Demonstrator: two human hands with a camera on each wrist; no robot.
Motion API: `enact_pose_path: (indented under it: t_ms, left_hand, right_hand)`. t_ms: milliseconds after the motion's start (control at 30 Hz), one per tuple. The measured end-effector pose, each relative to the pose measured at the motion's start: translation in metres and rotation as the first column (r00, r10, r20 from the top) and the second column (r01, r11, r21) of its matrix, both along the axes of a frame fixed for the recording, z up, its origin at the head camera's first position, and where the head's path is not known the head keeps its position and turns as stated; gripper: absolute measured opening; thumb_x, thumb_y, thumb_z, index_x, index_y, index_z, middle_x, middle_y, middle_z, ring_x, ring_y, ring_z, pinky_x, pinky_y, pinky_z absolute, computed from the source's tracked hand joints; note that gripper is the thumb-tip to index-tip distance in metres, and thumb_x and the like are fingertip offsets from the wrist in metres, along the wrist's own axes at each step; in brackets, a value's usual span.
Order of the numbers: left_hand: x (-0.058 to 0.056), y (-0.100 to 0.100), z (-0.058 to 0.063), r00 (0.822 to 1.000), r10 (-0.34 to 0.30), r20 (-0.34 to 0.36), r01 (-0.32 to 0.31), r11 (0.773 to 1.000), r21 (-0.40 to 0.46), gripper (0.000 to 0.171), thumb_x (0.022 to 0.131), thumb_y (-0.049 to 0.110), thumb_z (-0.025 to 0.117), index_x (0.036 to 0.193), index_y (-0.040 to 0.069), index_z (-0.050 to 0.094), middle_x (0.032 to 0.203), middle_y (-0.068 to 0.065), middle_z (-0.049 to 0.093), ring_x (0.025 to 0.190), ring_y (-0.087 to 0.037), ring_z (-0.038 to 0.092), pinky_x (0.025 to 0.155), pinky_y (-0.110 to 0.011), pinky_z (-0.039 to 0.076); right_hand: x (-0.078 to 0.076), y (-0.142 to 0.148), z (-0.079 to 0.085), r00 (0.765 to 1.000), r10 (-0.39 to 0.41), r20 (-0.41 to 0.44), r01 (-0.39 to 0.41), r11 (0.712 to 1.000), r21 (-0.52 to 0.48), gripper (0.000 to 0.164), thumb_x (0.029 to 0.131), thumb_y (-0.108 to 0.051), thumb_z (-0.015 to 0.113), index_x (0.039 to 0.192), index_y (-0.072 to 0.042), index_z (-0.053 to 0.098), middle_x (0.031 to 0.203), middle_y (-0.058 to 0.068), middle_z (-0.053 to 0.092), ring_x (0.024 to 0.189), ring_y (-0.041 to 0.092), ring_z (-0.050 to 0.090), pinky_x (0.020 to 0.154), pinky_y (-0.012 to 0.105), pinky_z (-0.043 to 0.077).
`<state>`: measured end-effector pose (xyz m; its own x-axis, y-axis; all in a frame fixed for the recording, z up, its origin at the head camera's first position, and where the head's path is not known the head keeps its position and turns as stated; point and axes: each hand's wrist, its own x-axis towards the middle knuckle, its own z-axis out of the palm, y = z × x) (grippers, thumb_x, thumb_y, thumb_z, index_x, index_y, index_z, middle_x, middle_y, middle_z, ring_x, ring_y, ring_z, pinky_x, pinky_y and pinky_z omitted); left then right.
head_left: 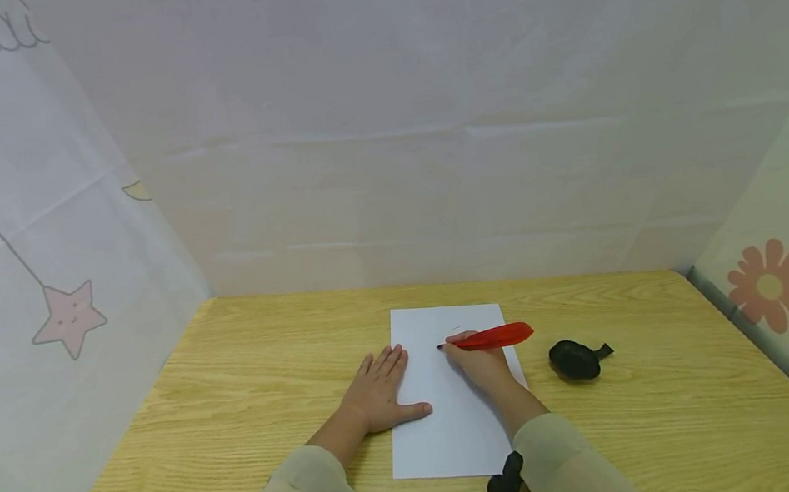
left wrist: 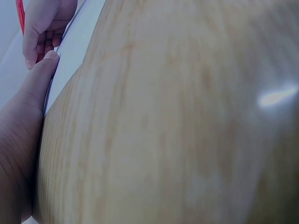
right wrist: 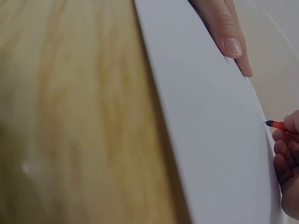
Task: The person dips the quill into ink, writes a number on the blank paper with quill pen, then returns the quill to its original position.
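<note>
A white sheet of paper (head_left: 452, 440) lies upright on the wooden table in the head view, with a faint short curved mark near its top. My left hand (head_left: 379, 393) rests flat on the sheet's left edge, fingers spread and thumb stretched over the paper. Between thumb and fingers, my right hand (head_left: 483, 366) pinches a red feather pen (head_left: 501, 336). Its dark tip points left, right at the paper's upper middle, and the red plume sticks out to the right. In the right wrist view the pen's tip (right wrist: 268, 123) shows close over the paper.
To the right of the paper sits a rounded black object (head_left: 575, 360) with a small tab. The wooden table (head_left: 267, 365) meets a pale cloth backdrop (head_left: 432, 190) at the back and sides. Black wrist-worn pieces (head_left: 505, 484) hang under both sleeves.
</note>
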<state>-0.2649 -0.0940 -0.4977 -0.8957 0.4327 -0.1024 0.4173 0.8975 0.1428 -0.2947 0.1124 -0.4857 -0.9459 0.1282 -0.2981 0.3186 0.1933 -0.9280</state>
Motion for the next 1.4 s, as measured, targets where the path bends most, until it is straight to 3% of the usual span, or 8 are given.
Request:
enact_pose_path:
  t_ms: [500,1400]
  left_hand:
    - [0.0002,-0.0004,0.0023,1.0,-0.006,0.001,0.006,1.0,0.0,0.105,0.085,0.082,0.039,0.158,0.01,0.015,0.166,-0.004,0.012,0.154,-0.02,0.01,0.125,-0.046,0.009]
    - [-0.0004,-0.0015,0.0015,1.0,-0.011,0.008,0.011,1.0,0.002,0.105,0.085,0.082,0.038,0.158,0.011,0.013,0.166,-0.004,0.011,0.154,-0.02,0.009,0.125,-0.046,0.008]
  right_hand:
    - [0.0046,0.0012,0.0008,0.999,0.039,-0.014,-0.038,0.998,0.058,0.038,0.084,-0.029,0.076,0.117,-0.015,0.064,0.124,0.009,0.062,0.122,0.033,0.05,0.107,0.054,0.044]
    - [0.0091,0.0,0.0029,0.999,0.05,-0.008,-0.049,0.996,0.07,0.03,0.085,-0.024,0.074,0.111,-0.012,0.067,0.12,0.011,0.064,0.119,0.033,0.051,0.107,0.055,0.043]
